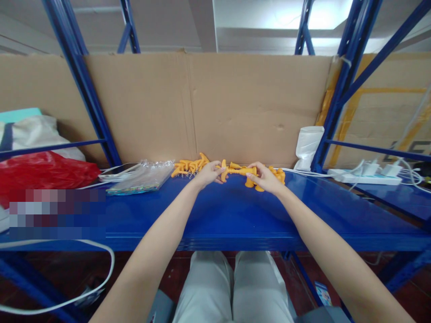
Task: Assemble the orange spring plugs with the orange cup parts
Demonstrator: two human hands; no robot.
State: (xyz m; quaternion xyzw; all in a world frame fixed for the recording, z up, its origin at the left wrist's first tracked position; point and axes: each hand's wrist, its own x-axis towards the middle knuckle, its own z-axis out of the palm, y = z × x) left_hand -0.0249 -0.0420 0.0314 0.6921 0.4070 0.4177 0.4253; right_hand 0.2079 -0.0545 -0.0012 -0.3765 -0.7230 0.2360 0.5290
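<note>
Above the far part of the blue shelf, my left hand pinches an orange T-shaped handle. My right hand has its fingers closed around an orange plastic tube. Handle and tube lie in one line between the hands; whether they are joined I cannot tell. Left of my left hand is a pile of orange T-shaped handles with small metal coils showing along its lower edge. Beside and partly behind my right hand are several orange tube-like pieces.
Clear plastic bags lie at the left, near a red bag. A white pouch leans against the right post. A power strip with cables sits far right. Tall cardboard closes off the back.
</note>
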